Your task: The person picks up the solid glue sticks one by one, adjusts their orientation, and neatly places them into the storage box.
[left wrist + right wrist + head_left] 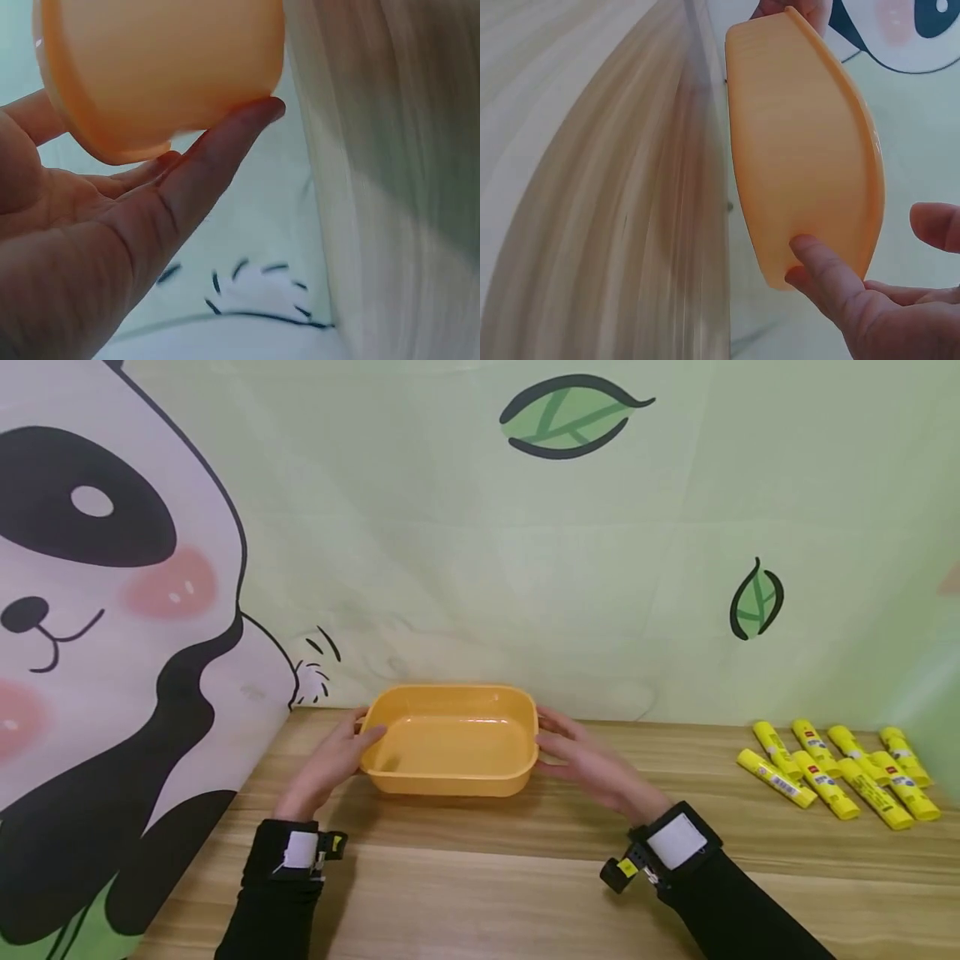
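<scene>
An orange plastic tub [450, 743], shallow with rounded corners, is between both hands near the back of the table. At its left end my left hand [330, 764] grips the wall, the thumb over the rim and the fingers outside, as the left wrist view [97, 217] also shows in part. My right hand [592, 768] touches the opposite end with extended fingertips. In the right wrist view its thumb stands apart from the tub [802, 142]. The tub's inside holds nothing visible. Whether its base fully rests on the wood cannot be told.
Several yellow glue sticks [825, 787] lie in a loose cluster on the right side of the wooden table [465, 893]. A pale green cloth backdrop [420, 527] with a printed panda and leaves rises behind the table and along its left side.
</scene>
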{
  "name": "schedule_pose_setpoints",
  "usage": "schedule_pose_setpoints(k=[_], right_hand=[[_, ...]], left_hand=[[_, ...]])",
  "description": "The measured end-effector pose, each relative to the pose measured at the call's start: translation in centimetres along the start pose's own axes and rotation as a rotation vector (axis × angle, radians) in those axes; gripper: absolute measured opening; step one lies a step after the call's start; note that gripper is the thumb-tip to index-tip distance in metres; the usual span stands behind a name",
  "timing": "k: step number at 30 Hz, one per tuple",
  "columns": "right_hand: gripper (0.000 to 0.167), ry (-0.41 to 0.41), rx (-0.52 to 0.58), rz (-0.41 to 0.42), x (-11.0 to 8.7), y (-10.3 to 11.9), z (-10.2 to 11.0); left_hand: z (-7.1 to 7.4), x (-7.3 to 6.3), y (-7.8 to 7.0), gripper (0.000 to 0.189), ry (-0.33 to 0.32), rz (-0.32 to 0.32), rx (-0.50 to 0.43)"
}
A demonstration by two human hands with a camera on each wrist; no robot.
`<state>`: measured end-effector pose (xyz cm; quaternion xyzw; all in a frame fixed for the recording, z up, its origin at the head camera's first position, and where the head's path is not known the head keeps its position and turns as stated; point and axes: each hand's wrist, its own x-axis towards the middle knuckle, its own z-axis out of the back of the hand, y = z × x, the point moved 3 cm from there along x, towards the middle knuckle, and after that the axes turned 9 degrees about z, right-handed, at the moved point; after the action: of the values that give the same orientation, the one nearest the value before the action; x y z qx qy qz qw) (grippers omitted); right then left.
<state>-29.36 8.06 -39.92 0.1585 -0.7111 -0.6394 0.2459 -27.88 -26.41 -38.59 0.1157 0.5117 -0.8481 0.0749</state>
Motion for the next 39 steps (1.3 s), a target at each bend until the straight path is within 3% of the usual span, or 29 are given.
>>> schedule_pose_setpoints(k=[9,18,23,28,39], right_hand=[[0.063,0.003,-0.06,0.025,-3.3,1.0,3.1],[0.066,0.009,-0.092,-0.002,-5.9,1.5,5.4],[0.067,-0.004,-0.094,-0.019,-7.6,1.8,6.5],[0.066,-0.03,-0.097,-0.039,-8.7,2.1,7.3],[0.062,-0.135,-0.154,-0.121,-10.2,2.5,8.1]], left_hand=[[-3.6,-0.1,-1.7,0.065,0.002,-0.043,0.069],[-6.1,-0.4,-2.7,0.063,0.021,-0.079,0.074],[-7.6,-0.4,-2.9,0.06,0.051,-0.089,0.02],[-8.7,-0.7,-3.2,0.056,0.083,-0.094,-0.037],[-10.0,-1.1,-3.6,0.042,0.115,-0.067,-0.05]])
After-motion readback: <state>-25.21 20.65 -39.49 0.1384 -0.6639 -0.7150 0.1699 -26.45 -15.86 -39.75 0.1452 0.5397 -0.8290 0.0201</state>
